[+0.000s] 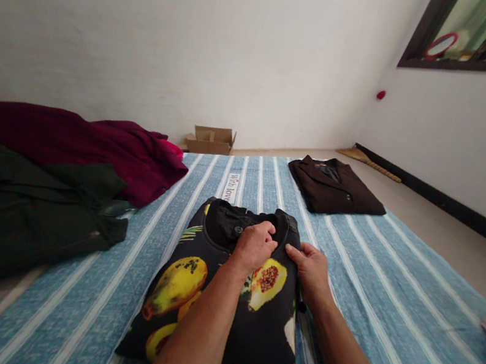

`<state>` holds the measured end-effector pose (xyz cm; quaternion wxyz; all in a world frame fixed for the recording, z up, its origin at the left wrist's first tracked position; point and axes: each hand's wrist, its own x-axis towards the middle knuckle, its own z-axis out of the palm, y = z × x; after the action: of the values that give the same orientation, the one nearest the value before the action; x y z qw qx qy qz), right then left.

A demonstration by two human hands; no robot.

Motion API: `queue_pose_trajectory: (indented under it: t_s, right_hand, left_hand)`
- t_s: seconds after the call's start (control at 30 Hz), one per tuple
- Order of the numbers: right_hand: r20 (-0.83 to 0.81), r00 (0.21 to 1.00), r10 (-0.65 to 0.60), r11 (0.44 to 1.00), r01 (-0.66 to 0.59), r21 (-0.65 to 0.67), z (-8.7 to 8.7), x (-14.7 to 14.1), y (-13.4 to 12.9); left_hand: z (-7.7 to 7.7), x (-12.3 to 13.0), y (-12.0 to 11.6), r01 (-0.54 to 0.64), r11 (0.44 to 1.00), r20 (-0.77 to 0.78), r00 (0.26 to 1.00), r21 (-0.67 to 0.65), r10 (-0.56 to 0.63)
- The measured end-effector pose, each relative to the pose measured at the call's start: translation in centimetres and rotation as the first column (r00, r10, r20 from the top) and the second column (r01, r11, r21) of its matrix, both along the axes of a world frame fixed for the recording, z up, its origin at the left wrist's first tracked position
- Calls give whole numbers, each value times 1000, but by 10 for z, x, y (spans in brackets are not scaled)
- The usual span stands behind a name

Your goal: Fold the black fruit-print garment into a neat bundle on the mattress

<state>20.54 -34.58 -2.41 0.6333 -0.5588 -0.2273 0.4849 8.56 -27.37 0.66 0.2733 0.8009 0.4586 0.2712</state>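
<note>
A folded black top (259, 346) printed with yellow papayas lies in front of me on a striped blue sheet. Its round neckline faces away from me, with black fabric and a button showing inside. My left hand (255, 246) is closed at the right part of the neckline, fingers curled on the collar cloth. At the top's right edge, my right hand (309, 271) pinches the fabric, thumb on top and fingers partly hidden at the side.
A folded dark brown garment (339, 189) lies at the far right of the striped sheet (390, 331). Maroon cloth (67, 143) and a dark green garment (8, 217) are heaped at left. An open cardboard box (210, 140) stands by the wall, and a brush (368, 159) lies beyond the sheet.
</note>
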Motion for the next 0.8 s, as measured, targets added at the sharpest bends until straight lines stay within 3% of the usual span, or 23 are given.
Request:
queue_pose_trajectory:
  t_s: [0.27, 0.5, 0.6, 0.7, 0.8]
  right_hand:
    - [28, 999, 41, 999, -41, 11, -2, 4, 1]
    - [6, 998, 56, 998, -56, 24, -6, 5, 3]
    - [23, 999, 44, 998, -45, 38, -7, 5, 4]
    - [48, 999, 18, 998, -21, 66, -7, 6, 6]
    - [69, 998, 13, 995, -19, 98, -7, 7, 7]
  left_hand:
    - [10, 2, -11, -1, 994, -259, 965, 109, 29]
    - [39, 8, -35, 117, 936, -476, 877, 332, 59]
    - [42, 11, -50, 204, 932, -493, 869, 301, -31]
    - [31, 12, -59, 275, 937, -499, 856, 213, -138]
    - [17, 10, -60, 274, 957, -534, 825, 96, -183]
